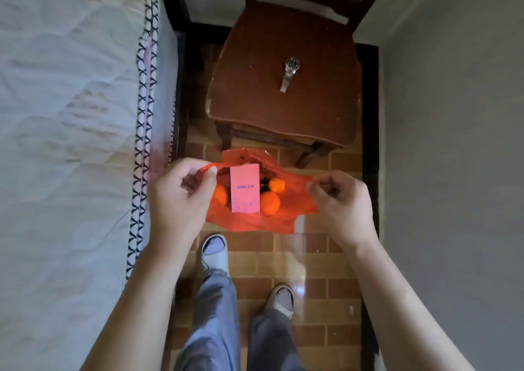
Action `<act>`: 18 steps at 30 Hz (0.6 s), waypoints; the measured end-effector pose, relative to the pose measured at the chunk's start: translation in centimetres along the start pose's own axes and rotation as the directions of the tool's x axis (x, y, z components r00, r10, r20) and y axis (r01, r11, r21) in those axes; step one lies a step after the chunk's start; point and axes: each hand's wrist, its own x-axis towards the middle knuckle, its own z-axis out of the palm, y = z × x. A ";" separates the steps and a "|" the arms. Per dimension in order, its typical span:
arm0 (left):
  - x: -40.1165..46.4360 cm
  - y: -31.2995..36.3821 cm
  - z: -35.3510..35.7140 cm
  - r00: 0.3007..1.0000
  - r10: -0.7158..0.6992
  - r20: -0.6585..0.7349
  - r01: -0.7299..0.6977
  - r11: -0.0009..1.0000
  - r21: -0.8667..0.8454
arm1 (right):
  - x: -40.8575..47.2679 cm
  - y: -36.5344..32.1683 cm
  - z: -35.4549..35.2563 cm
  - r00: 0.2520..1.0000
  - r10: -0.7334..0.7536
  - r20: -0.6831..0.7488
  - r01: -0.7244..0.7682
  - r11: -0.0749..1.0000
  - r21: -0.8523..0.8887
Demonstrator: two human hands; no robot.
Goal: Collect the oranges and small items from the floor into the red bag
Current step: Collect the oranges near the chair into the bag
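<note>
A thin red plastic bag hangs stretched between my two hands above the tiled floor. My left hand pinches its left handle between thumb and finger. At the bag's right edge, my right hand pinches the other handle. Through the plastic I see a pale box marked ANKER standing upright in the middle. Three oranges lie around it: one at its left, one at its lower right and a smaller one at its upper right. Something dark lies behind the box.
A brown wooden chair stands just beyond the bag, with a metal wristwatch on its seat. A mattress fills the left side and a grey wall the right. My feet in slippers stand on the brick-pattern floor.
</note>
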 end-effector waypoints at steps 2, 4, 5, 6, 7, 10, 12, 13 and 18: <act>0.0 -3.3 1.8 1.000 0.009 0.020 -0.009 1.000 0.014 | 0.9 3.1 2.6 1.000 0.025 0.008 -0.025 1.000 -0.004; 0.0 -6.7 3.4 0.999 0.008 0.031 -0.009 0.999 0.042 | 1.7 6.0 4.9 0.999 0.037 0.004 -0.037 0.999 -0.003; 0.0 -8.4 4.1 0.999 0.000 0.033 -0.001 0.999 0.053 | 2.2 7.3 6.0 0.999 0.041 0.006 -0.041 0.999 -0.002; 0.1 -10.0 4.9 0.999 -0.009 0.041 0.007 0.998 0.057 | 2.8 8.5 7.1 0.999 0.045 0.002 -0.045 0.999 0.002; 0.4 -11.6 5.7 0.998 -0.016 0.054 0.012 0.998 0.060 | 3.4 9.7 8.0 0.999 0.048 -0.006 -0.048 0.999 0.008; 1.4 -15.9 7.9 0.998 -0.002 0.062 -0.002 0.998 0.067 | 5.3 12.6 11.1 0.999 0.040 -0.021 -0.040 0.999 0.008; 2.2 -18.2 9.5 0.998 0.034 0.061 -0.039 0.997 0.073 | 6.5 14.3 12.8 0.999 0.025 -0.041 -0.026 1.000 -0.011; 2.7 -19.3 10.2 0.997 0.051 0.059 -0.055 0.996 0.076 | 7.0 15.1 13.6 0.998 0.017 -0.055 -0.018 1.000 -0.024; 4.5 -24.1 12.6 0.989 0.126 0.077 -0.133 0.987 0.094 | 9.7 18.1 17.2 0.997 -0.018 -0.077 0.011 0.996 -0.087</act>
